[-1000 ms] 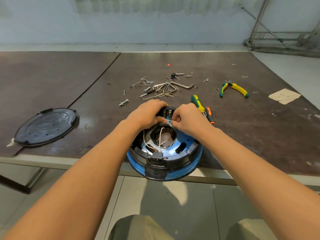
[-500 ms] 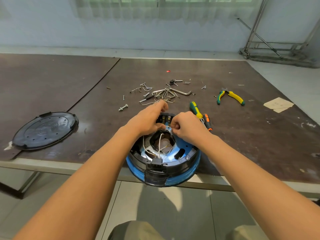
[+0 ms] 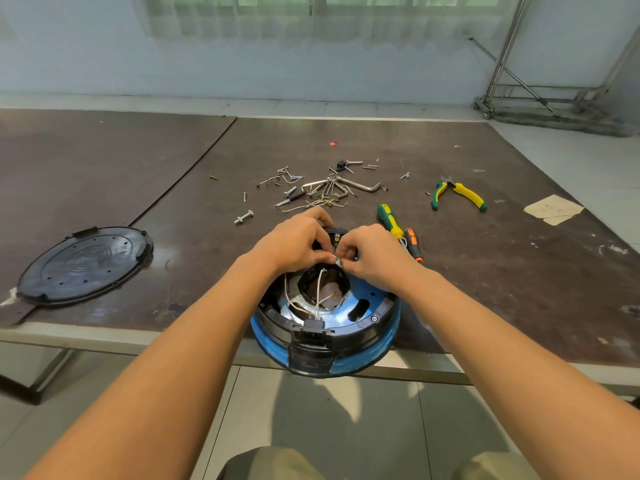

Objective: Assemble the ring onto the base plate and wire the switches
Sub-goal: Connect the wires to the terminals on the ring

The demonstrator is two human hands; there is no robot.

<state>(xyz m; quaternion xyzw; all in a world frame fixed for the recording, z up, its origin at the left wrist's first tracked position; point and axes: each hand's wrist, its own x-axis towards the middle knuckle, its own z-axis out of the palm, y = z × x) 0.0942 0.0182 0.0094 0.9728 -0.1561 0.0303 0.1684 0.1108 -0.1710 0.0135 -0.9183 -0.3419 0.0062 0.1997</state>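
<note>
A blue round base plate (image 3: 375, 296) lies at the table's near edge with a black ring (image 3: 367, 329) seated on it. White wires (image 3: 318, 289) run from a black switch block (image 3: 311, 332) at the near rim up to a second black switch (image 3: 336, 233) at the far rim. My left hand (image 3: 294, 242) and my right hand (image 3: 372, 252) meet over the far switch. Both pinch a white wire end and its small metal terminal (image 3: 336, 260) between their fingertips.
A black round cover (image 3: 85, 263) lies on the table at the left. Loose screws, bolts and hex keys (image 3: 329, 187) are scattered behind my hands. Two screwdrivers (image 3: 398, 228) lie just right of the plate, yellow-green pliers (image 3: 457, 194) farther right, a paper scrap (image 3: 554, 209) beyond.
My left index finger, stretched out half a second ago, has curled back down. Both hands have stayed over the far switch, fingertips closing on the wire end. The camera tilted slightly upward.
</note>
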